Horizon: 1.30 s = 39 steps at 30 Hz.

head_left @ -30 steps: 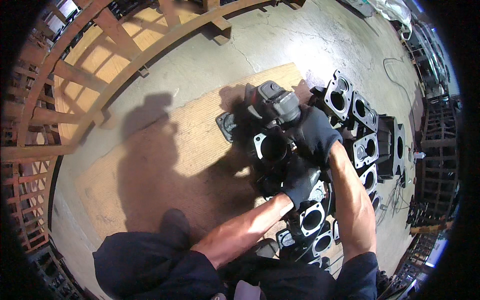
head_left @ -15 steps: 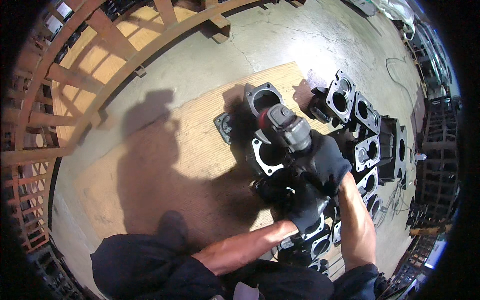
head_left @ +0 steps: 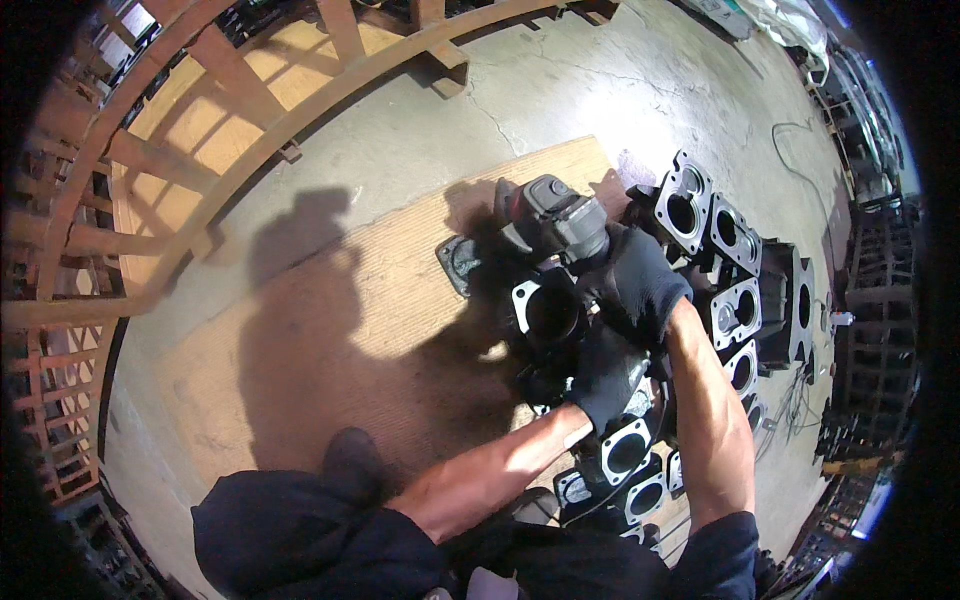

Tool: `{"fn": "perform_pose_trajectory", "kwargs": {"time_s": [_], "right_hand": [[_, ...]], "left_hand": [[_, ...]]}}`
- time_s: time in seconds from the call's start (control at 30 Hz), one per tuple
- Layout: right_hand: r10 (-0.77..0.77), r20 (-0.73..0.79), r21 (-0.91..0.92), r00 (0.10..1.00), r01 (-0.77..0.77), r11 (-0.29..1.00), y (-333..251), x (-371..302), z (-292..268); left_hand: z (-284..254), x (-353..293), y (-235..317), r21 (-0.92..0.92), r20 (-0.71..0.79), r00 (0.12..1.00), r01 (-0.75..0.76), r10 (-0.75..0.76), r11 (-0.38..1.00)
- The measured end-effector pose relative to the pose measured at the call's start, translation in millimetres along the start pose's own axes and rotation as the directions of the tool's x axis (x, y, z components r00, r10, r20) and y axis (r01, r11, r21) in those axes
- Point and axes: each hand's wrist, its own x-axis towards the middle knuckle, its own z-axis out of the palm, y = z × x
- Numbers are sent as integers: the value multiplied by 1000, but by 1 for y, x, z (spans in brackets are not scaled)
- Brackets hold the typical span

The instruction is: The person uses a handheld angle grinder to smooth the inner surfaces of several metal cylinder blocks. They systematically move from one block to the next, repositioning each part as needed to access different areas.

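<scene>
1. Power tool (head_left: 557, 218) is held above the right part of a wide wooden board (head_left: 400, 312). Maybe the board keeps metal off the hard floor (head_left: 400, 150).
2. Metal parts (head_left: 722, 316) crowd the right side, many with big round holes facing up. I guess that makes their flat tops easy to reach.
3. One hollow part (head_left: 520, 314) sits just below the tool's head in my view. I can't see if they touch.
4. The tool's fat head points up and left; its long way slants down and right, under the glove.
5. The right hand (head_left: 640, 275) is curled around the tool, likely to steady it.
6. The left hand (head_left: 608, 375) is lower down. Its fingers are hidden, so I can't tell how closed it is or what it has.
</scene>
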Motion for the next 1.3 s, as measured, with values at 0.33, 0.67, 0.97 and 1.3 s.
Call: {"fn": "perform_pose_trajectory", "kwargs": {"time_s": [0.33, 0.67, 0.97, 1.3], "right_hand": [[29, -39, -13, 999, -30, 999, -14, 15, -19], [5, -28, -177, 1000, -10, 984, 4, 17, -15], [-56, -36, -101, 998, 52, 994, -15, 5, -10], [57, -91, -37, 994, -61, 997, 18, 13, -18]], "left_hand": [[-33, 32, 26, -42, 76, 994, 86, -82, 995], [-28, 25, 31, 11, 109, 993, 40, -41, 999], [-21, 13, 28, 158, 48, 998, 30, -38, 987], [-36, 36, 47, 128, 260, 965, 0, -34, 992]]}}
